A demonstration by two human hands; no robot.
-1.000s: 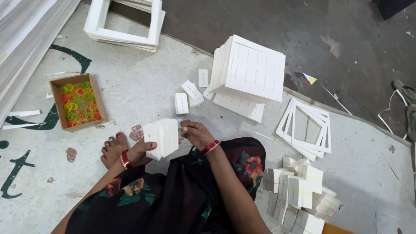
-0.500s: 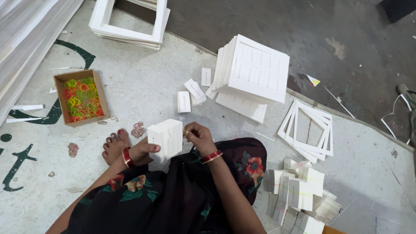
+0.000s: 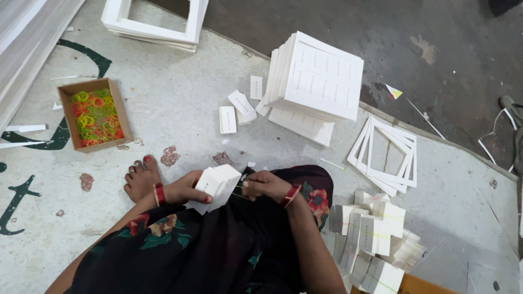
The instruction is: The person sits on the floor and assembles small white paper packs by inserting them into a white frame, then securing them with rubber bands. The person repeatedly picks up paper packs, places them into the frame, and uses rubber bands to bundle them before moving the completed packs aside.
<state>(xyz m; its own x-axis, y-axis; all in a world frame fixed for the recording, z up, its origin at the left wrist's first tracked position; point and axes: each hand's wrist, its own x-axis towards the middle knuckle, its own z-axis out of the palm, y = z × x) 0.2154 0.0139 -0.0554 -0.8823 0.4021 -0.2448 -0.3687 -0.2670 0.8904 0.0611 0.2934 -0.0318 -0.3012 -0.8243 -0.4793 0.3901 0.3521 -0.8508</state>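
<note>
The left hand (image 3: 185,189) was closed around a small stack of white cards (image 3: 217,186), held over the lap. The right hand (image 3: 261,185) pinched a thin rubber band (image 3: 239,191) at the stack's side, fingers nearly shut. To do this well, she should keep the cards squared and tight, and stretch the band wide enough to slip over without bending corners.

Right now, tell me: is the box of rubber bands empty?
No. The box on the floor holds many green, red and yellow rubber bands.
</note>
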